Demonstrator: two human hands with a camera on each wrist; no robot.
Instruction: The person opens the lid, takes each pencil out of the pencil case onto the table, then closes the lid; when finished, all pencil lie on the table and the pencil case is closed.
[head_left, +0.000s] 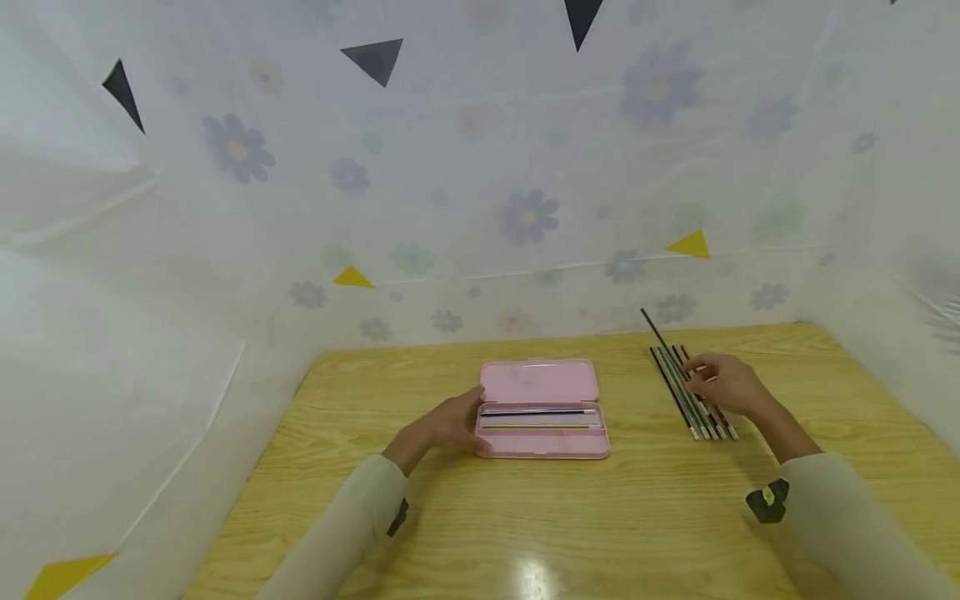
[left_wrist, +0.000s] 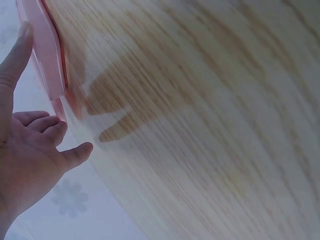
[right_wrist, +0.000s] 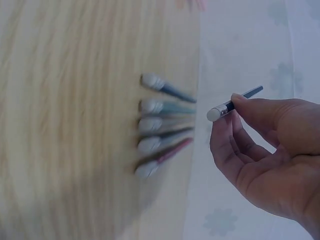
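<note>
Wooden, pale and straight-grained, the table (head_left: 615, 533) carries everything within reach. Nearest, two cream sleeves (head_left: 345, 533) run forward to the hands. The left hand (head_left: 446, 427) rests against the left end of a pink pencil case (head_left: 542, 410), fingers relaxed and loosely spread, thumb lying along the case's edge in the left wrist view. The case is a flat, round-cornered plastic box lying open, its long axis running left to right; two slim pencils lie inside, parallel to that axis.

Off to the right, well apart from the case, the right hand (head_left: 726, 385) pinches one pencil (right_wrist: 234, 105) between thumb and fingertips, lifted clear of the wood. Its silver-capped eraser end points back toward the person, its dark shaft slanting away toward the far wall. Just beside the hand lies a row of pencils (head_left: 692, 392), side by side and touching, all with eraser ends (right_wrist: 149, 125) toward the near edge and long axes running away and slightly left.

Beyond the table hangs a thin white sheet (head_left: 525, 217) printed with faded flowers and small triangles.
</note>
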